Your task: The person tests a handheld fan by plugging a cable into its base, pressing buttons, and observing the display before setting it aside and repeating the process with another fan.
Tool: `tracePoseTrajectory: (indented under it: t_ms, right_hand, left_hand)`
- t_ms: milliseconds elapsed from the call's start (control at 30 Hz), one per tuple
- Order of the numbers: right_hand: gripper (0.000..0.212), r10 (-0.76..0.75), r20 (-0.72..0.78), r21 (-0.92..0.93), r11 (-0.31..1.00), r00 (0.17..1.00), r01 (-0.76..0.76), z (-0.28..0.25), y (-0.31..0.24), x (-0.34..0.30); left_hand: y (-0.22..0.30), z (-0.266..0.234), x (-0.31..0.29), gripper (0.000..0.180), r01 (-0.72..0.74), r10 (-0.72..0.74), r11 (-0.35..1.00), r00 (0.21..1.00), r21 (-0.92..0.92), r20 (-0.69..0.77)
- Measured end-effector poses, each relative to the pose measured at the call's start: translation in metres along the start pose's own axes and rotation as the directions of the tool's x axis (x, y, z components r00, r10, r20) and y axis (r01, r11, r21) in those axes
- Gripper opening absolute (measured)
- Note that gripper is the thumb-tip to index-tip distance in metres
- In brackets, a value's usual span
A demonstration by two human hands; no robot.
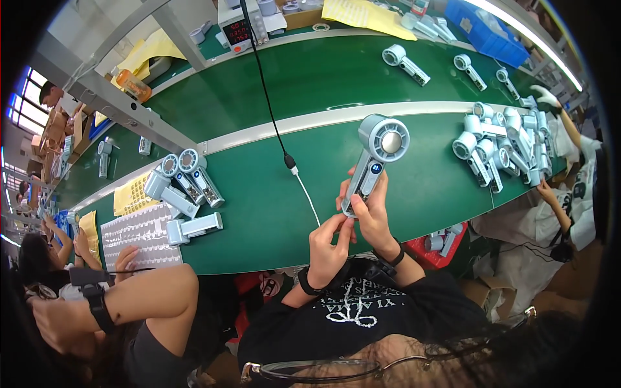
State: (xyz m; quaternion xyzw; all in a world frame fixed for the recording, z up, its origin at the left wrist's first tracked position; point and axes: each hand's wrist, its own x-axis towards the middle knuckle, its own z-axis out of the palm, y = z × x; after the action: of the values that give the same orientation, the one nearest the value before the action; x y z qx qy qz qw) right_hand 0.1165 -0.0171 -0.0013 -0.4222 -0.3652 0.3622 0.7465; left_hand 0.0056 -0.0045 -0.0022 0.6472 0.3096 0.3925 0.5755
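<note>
Green worktop (259,239) is curving across the foreground. Nearest, the left hand (328,253) is pinching narrowly at the foot of a pale blue handheld fan (371,158), while the right hand (374,223) is closing around its handle (352,189) and holding the fan, head up and slightly tilted, above the worktop. Its display (376,168) is glowing; just below, the handle is apparently showing bare inner parts (367,185) — a pressing thumb could be disturbing them. Toward the left hand a white cable (306,194) is trailing, its end hidden; if it is joining the fan, a tug could be straining that joint. Farther right, a heap of fans (515,132) is resting loosely — a knock could be sending some sliding. Beyond, a lone fan (414,70) is lying on a green strip (310,71).
</note>
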Motion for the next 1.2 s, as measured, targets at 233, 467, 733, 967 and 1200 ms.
tracePoseTrajectory:
  t_ms: [233, 467, 733, 967, 1200]
  right_hand:
    - [0.06, -0.001, 0.008, -0.013, 1.0, 1.0, 0.001, 0.0, 0.001, -0.004]
    - [0.063, 0.004, 0.008, -0.034, 0.999, 1.0, -0.004, 0.001, 0.0, -0.005]
    - [0.066, -0.012, 0.0, -0.064, 0.998, 1.0, 0.012, 0.002, -0.001, -0.006]
    - [0.07, -0.105, 0.064, -0.176, 0.978, 0.992, 0.115, 0.001, -0.004, -0.001]
    - [0.075, 0.058, 0.008, 0.079, 0.995, 0.998, -0.059, 0.006, -0.039, 0.01]
  left_hand:
    - [0.002, -0.002, -0.002, 0.008, -0.012, 0.011, 0.999, 1.0, 0.052, 0.008]
    - [0.002, -0.003, -0.004, 0.009, -0.005, 0.004, 0.998, 1.0, 0.062, 0.01]
    - [-0.004, -0.004, -0.005, 0.008, -0.021, 0.02, 0.998, 1.0, 0.055, 0.013]
    - [-0.007, -0.007, -0.005, 0.006, -0.045, 0.045, 0.998, 0.999, 0.05, -0.004]
    - [-0.005, -0.01, -0.002, 0.005, -0.183, 0.194, 0.971, 0.979, 0.157, -0.058]
